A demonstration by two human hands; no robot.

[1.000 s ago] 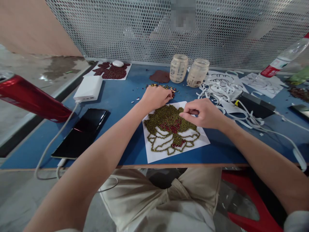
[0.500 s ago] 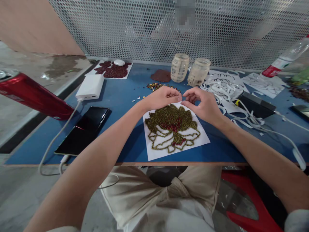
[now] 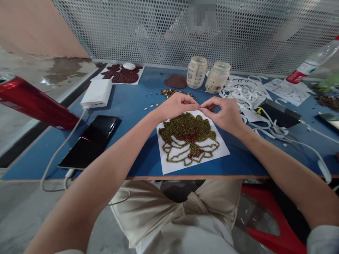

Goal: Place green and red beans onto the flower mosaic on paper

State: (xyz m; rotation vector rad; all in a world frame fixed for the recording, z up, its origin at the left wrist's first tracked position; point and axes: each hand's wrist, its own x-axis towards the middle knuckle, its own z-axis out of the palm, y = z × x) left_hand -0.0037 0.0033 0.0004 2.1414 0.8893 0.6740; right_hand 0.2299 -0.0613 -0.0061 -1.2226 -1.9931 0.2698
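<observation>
A white sheet (image 3: 169,165) lies on the blue table (image 3: 132,106) with a flower picture made of green and red beans (image 3: 188,135) glued on it. My left hand (image 3: 176,105) and my right hand (image 3: 225,113) meet above the sheet's far edge, fingertips touching in a pinch. Whatever passes between the fingertips is too small to make out. A small heap of mixed loose beans (image 3: 172,93) lies just beyond my left hand.
Two glass jars (image 3: 196,72) (image 3: 217,77) stand at the back by a brown patch (image 3: 176,81). A power bank (image 3: 96,93), a phone (image 3: 90,141) and cable lie left. Paper scraps (image 3: 246,93), a black box (image 3: 278,113) and a bottle (image 3: 309,65) lie right. A red can (image 3: 31,104) juts in left.
My left hand came back from the loose bean heap to the sheet's far edge. My right hand rose from the picture to meet it, and their fingertips now pinch together.
</observation>
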